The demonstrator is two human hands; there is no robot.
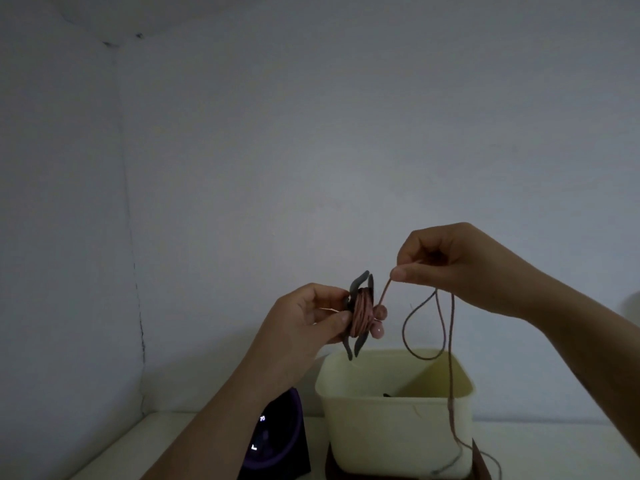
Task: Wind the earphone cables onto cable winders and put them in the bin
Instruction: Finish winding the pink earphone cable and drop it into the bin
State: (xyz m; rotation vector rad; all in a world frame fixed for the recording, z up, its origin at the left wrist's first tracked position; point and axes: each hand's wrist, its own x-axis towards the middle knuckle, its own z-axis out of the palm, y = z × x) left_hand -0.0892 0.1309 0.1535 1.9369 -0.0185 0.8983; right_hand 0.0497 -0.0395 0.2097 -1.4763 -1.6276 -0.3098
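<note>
My left hand (311,317) grips a dark grey cable winder (360,306) held in the air above the bin's left rim, with several turns of pink earphone cable wrapped round its middle. From the winder the pink cable (450,341) runs up to my right hand (460,265), which pinches it between thumb and forefinger. Below that hand the cable hangs in a loop and trails down past the bin's front right corner to the table. The cream plastic bin (391,427) stands on the table under both hands; something small and dark lies inside it.
A dark purple device with a lit display (273,441) stands left of the bin, behind my left forearm. The bin sits on a dark brown tray (334,467). A dark brown edge (481,460) shows at the bin's right. Plain wall rises behind the white table.
</note>
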